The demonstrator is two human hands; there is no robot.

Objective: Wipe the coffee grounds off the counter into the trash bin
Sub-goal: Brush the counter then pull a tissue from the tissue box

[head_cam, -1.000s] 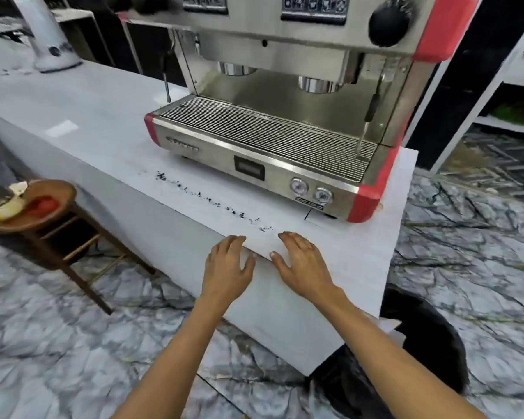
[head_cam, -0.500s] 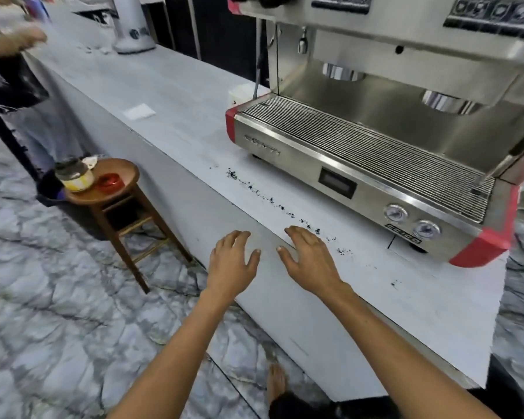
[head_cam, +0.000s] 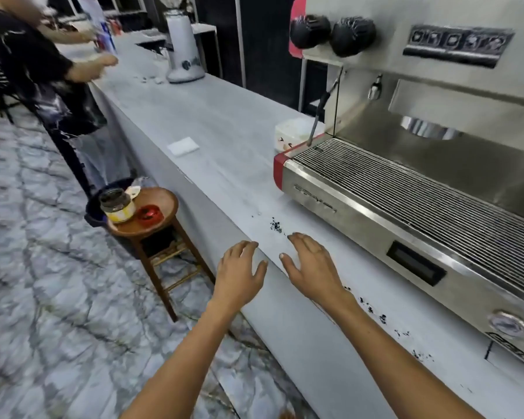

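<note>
Beyond the fingertips, left, a wooden stool [head_cam: 147,228] carries a jar [head_cam: 117,205] and a red lid [head_cam: 150,215]; right, an espresso machine [head_cam: 421,182].

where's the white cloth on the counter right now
In the head view, the white cloth lies flat on the counter near its front edge, left of the espresso machine and well beyond both hands.

A bare strip of worktop [head_cam: 224,140] ran from centre frame toward the upper left, hemmed at right by the espresso machine [head_cam: 406,207]; a wooden stool [head_cam: 152,225] crowded its left edge.
</note>
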